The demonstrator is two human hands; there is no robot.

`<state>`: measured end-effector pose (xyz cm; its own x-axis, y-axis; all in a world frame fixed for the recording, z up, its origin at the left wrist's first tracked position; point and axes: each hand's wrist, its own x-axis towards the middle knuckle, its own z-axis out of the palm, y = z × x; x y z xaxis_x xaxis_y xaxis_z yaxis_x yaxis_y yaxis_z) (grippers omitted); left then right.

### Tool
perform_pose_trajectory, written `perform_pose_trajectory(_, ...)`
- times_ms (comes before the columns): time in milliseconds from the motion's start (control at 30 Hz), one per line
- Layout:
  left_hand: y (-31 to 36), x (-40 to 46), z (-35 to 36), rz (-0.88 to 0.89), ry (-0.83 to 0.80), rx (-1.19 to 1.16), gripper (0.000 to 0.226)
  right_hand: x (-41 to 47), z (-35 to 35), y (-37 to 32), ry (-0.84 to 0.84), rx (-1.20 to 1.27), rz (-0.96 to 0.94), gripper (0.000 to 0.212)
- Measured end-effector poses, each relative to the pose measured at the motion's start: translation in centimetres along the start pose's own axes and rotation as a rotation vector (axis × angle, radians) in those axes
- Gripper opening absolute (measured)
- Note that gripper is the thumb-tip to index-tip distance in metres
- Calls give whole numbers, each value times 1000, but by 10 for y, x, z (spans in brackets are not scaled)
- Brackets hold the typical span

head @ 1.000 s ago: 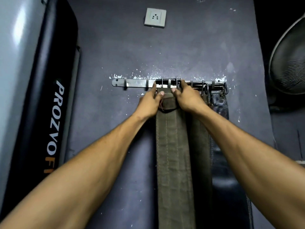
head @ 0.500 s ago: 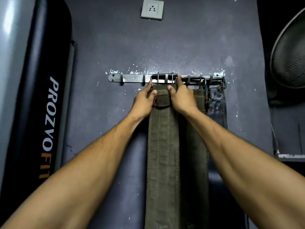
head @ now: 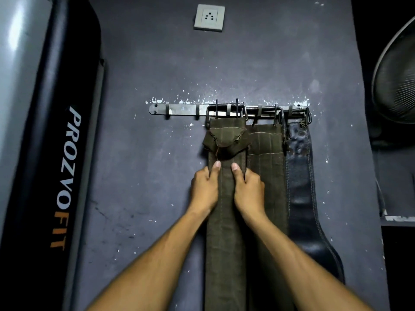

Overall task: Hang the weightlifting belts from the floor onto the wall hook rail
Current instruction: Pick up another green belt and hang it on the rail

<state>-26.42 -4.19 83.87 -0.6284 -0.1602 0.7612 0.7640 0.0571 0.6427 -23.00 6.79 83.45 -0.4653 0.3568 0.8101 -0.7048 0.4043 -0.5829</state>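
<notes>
A metal hook rail (head: 182, 109) is fixed across the dark wall. Three belts hang from it by their buckles: an olive canvas belt (head: 224, 243) at the left, a second olive belt (head: 267, 142) beside it, and a black leather belt (head: 299, 176) at the right. My left hand (head: 204, 187) grips the left edge of the first olive belt, thumb on its front. My right hand (head: 248, 187) grips its right edge the same way, a little below the folded flap (head: 225, 139) near the buckle. The rail's left hooks are bare.
A tall black and grey padded machine part (head: 45, 153) marked PROZVOFIT stands at the left. A wall socket (head: 209, 17) sits above the rail. A fan's wire guard (head: 397, 79) shows at the right edge, with a dark ledge (head: 397, 218) below it.
Both hands have slid down from the buckle at the rail to the belt's body below the flap. The belt now hangs from the hooks by its buckle.
</notes>
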Motion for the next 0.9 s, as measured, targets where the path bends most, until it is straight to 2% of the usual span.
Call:
perform_pose_trajectory(100, 5, -4, 2, 33, 56, 101, 75, -1, -2, -1, 26, -23, -18, 48)
perform_pose_trajectory(167, 11, -5, 2, 29, 61, 42, 70, -1, -3, -10, 31, 20, 2, 51)
perform_pose_trajectory(333, -16, -60, -4, -122, -57, -48, 65, -44, -27, 14, -123, 86, 130, 61)
perform_pose_trajectory(433, -37, -112, -9, -204, -132, -154, 49, -77, -39, 43, -204, 99, 173, 70)
perform_pose_trajectory(567, -49, -147, -1, -226, -69, -159, 42, -104, -41, 61, -135, 135, 147, 47)
perform_pose_trajectory(667, -42, -148, 1, -231, 1, -91, 52, -106, -42, 54, -78, 70, 111, 38)
perform_pose_trajectory(733, -35, -154, -1, -230, 13, -68, 52, -109, -46, 46, -99, 92, 135, 38)
perform_pose_trajectory(800, -28, -164, -4, -246, 8, -117, 38, -117, -54, 39, -150, 213, 178, 32)
perform_pose_trajectory(900, -20, -198, -11, -282, -68, -175, 36, -154, -78, 34, -276, 396, 317, 27)
